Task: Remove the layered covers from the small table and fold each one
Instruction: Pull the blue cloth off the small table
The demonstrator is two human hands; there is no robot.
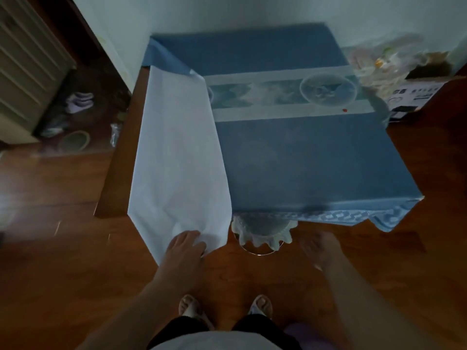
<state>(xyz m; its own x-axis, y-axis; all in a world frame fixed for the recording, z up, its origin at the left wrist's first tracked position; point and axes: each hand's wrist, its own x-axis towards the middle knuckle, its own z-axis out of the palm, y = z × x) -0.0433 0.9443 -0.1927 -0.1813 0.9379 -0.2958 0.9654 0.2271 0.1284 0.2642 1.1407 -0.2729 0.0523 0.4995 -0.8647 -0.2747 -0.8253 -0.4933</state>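
The right hand (319, 250) is smeared by motion, so whether its fingers are curled or straight cannot be told. The fingertips of the left hand (185, 246) disappear behind the white sheet (177, 157) they grip. That turned-back sheet hides the left part of the blue cover (303, 157), and the cover hides nearly all of the small table (121, 137). At the cover's near edge, a scalloped glass dish (262, 231) shows only its rim. Right of the cover's far corner, the clutter (394, 61) is too blurred to name. Both forearms run off the bottom edge.
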